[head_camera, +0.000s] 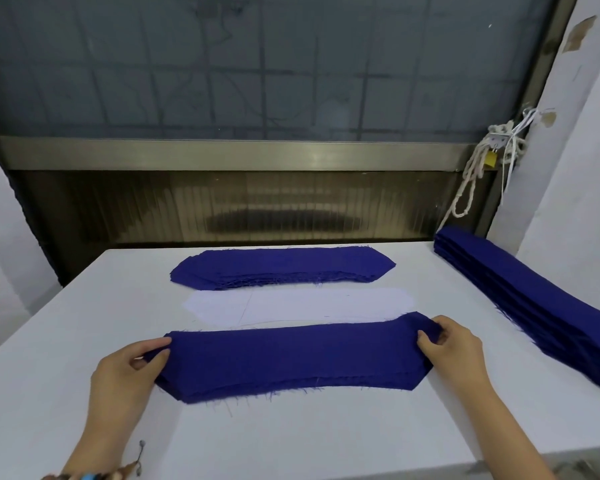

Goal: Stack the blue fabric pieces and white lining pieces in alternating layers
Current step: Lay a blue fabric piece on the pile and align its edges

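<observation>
Between both hands (129,372), blue fabric piece (291,358) lies crosswise

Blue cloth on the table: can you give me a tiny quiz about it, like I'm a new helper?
1. True or false: the left hand and the right hand each grip one end of the nearest blue pile.
2. What lies between the nearest blue pile and the far blue pile? A) a white lining piece B) scissors C) a ruler
3. Count: how many separate blue piles are on the table, including the long pile at its right edge?
Key: 1 true; 2 A; 3 three.
</observation>
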`<act>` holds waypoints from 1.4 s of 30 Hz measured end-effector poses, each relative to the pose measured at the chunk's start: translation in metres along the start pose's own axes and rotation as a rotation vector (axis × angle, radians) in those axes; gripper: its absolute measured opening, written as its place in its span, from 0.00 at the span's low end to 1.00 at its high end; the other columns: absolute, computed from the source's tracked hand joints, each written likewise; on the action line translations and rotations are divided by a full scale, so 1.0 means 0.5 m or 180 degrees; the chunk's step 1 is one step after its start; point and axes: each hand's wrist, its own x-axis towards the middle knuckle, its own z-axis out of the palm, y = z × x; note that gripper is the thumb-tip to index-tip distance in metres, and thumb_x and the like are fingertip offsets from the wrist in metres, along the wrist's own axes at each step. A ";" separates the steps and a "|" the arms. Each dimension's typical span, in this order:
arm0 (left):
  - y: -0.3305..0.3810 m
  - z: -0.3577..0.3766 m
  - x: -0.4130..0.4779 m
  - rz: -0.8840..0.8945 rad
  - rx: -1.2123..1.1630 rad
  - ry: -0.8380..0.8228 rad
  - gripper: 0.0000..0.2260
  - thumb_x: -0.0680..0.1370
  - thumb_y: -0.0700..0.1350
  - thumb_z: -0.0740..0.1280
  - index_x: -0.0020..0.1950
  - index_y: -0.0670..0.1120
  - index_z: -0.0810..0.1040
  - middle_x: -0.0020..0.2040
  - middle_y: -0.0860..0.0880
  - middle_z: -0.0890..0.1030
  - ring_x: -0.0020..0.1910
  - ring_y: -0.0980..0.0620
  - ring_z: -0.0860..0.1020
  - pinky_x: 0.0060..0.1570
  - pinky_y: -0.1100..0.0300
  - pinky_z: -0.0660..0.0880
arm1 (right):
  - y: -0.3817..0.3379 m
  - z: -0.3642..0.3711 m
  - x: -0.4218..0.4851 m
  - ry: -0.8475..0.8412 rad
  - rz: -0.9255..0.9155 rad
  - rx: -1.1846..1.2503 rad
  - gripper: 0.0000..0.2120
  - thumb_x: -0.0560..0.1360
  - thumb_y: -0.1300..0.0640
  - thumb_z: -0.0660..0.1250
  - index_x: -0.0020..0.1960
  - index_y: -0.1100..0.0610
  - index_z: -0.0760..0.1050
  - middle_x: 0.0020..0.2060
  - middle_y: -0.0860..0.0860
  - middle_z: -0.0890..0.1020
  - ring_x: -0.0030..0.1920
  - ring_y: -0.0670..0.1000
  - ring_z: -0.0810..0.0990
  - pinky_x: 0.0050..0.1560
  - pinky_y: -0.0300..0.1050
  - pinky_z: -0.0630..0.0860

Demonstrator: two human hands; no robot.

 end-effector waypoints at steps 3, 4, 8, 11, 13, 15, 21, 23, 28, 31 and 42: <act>0.011 0.001 -0.003 -0.0014 0.0040 -0.0004 0.10 0.73 0.40 0.74 0.44 0.57 0.83 0.35 0.41 0.82 0.36 0.47 0.79 0.31 0.76 0.67 | 0.000 0.002 0.001 0.0063 0.0010 0.0042 0.05 0.73 0.57 0.69 0.41 0.56 0.75 0.31 0.49 0.78 0.34 0.47 0.75 0.32 0.37 0.66; 0.012 0.001 -0.004 -0.0010 0.0068 -0.0008 0.10 0.72 0.40 0.75 0.44 0.57 0.83 0.34 0.41 0.82 0.34 0.50 0.78 0.31 0.76 0.67 | 0.001 0.003 0.001 0.0089 0.0043 0.0077 0.06 0.74 0.56 0.70 0.41 0.57 0.74 0.31 0.49 0.78 0.34 0.47 0.75 0.32 0.37 0.66; 0.015 -0.002 -0.006 0.0001 0.0176 0.0119 0.07 0.74 0.40 0.73 0.44 0.53 0.85 0.36 0.49 0.83 0.35 0.54 0.79 0.33 0.77 0.68 | 0.006 0.003 0.004 0.0207 0.0151 0.0021 0.11 0.75 0.55 0.69 0.36 0.58 0.72 0.28 0.51 0.75 0.31 0.50 0.73 0.30 0.40 0.65; 0.015 -0.004 -0.007 -0.0058 0.0179 0.0228 0.09 0.76 0.39 0.70 0.43 0.53 0.85 0.39 0.54 0.84 0.40 0.55 0.81 0.36 0.80 0.68 | 0.006 0.002 0.006 0.0197 0.0227 -0.0087 0.10 0.74 0.56 0.69 0.37 0.59 0.73 0.28 0.53 0.76 0.32 0.52 0.73 0.31 0.42 0.66; 0.016 -0.002 -0.006 -0.0054 0.0232 0.0235 0.10 0.76 0.38 0.69 0.43 0.52 0.85 0.40 0.54 0.84 0.41 0.57 0.80 0.37 0.81 0.67 | 0.004 0.003 0.006 0.0186 0.0267 -0.0114 0.09 0.74 0.57 0.69 0.37 0.59 0.73 0.29 0.52 0.76 0.32 0.51 0.73 0.31 0.42 0.66; 0.017 0.000 -0.005 -0.0050 0.0273 0.0256 0.10 0.76 0.37 0.69 0.44 0.51 0.85 0.40 0.55 0.83 0.41 0.59 0.78 0.38 0.82 0.66 | 0.003 0.004 0.006 0.0211 0.0290 -0.0106 0.08 0.74 0.58 0.69 0.38 0.58 0.73 0.29 0.51 0.76 0.33 0.50 0.73 0.31 0.41 0.65; 0.014 0.003 -0.004 -0.0006 0.0390 0.0265 0.12 0.76 0.35 0.68 0.45 0.52 0.85 0.41 0.53 0.83 0.41 0.57 0.78 0.37 0.82 0.66 | -0.003 0.006 0.002 0.0251 0.0307 -0.0029 0.02 0.75 0.60 0.67 0.44 0.57 0.75 0.30 0.52 0.78 0.34 0.48 0.75 0.31 0.38 0.66; 0.013 0.004 -0.003 -0.0013 0.0419 0.0299 0.12 0.75 0.35 0.69 0.45 0.52 0.85 0.41 0.52 0.83 0.42 0.54 0.79 0.37 0.81 0.66 | -0.005 0.005 -0.002 0.0230 0.0315 0.0049 0.02 0.75 0.61 0.67 0.46 0.55 0.74 0.30 0.52 0.78 0.34 0.48 0.76 0.31 0.39 0.67; 0.011 0.006 -0.005 -0.0039 0.0321 0.0342 0.12 0.76 0.35 0.67 0.46 0.51 0.85 0.43 0.51 0.84 0.43 0.51 0.80 0.43 0.63 0.71 | -0.004 0.002 -0.004 0.0196 0.0155 0.0003 0.10 0.75 0.64 0.66 0.52 0.51 0.72 0.30 0.54 0.77 0.34 0.51 0.77 0.32 0.38 0.68; 0.011 0.004 -0.008 0.0028 0.0322 0.0398 0.12 0.76 0.35 0.67 0.46 0.50 0.85 0.42 0.52 0.83 0.43 0.51 0.81 0.44 0.65 0.71 | -0.003 0.003 -0.003 0.0151 0.0101 -0.0100 0.08 0.75 0.64 0.64 0.48 0.51 0.75 0.29 0.54 0.77 0.34 0.52 0.77 0.32 0.40 0.68; 0.007 0.006 -0.007 -0.0036 0.0244 0.0478 0.11 0.77 0.33 0.66 0.48 0.46 0.85 0.44 0.47 0.84 0.44 0.47 0.80 0.47 0.63 0.72 | 0.003 0.012 0.001 0.0168 0.0077 -0.0182 0.08 0.75 0.63 0.63 0.44 0.51 0.76 0.30 0.53 0.77 0.33 0.51 0.76 0.31 0.41 0.67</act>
